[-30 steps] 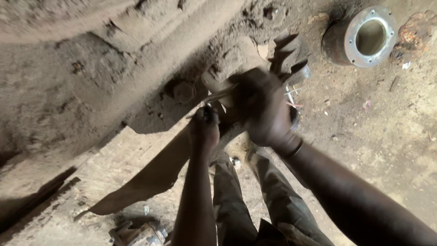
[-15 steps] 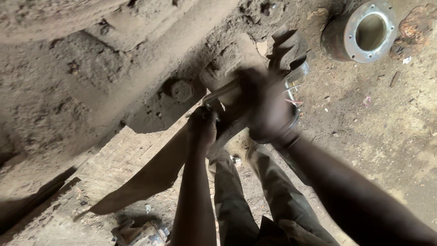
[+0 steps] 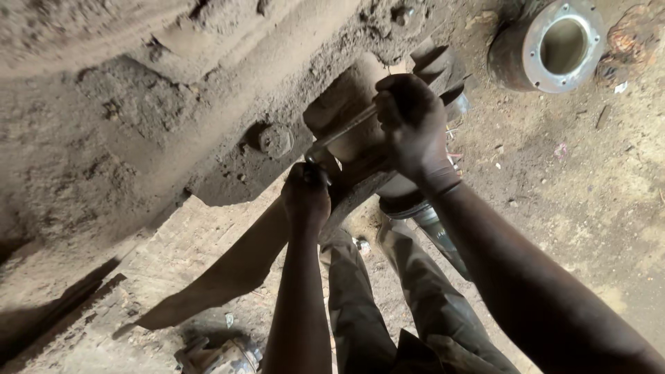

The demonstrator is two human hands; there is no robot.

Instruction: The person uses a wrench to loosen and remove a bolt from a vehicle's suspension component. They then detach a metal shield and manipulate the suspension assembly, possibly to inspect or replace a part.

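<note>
At frame centre, right hand point(image 3: 413, 125) fingers are clamped round the upper end of a slim metal wrench point(image 3: 343, 131). The wrench slants down-left to the left hand point(image 3: 305, 197), fist closed on its lower end. Both sit against a mud-caked vehicle underside point(image 3: 173, 90) filling the upper left. A round dirty bolt head point(image 3: 276, 140) lies just left of the wrench. Upper right, a metal flanged ring point(image 3: 551, 45) rests on dirt ground point(image 3: 589, 208), well apart.
</note>
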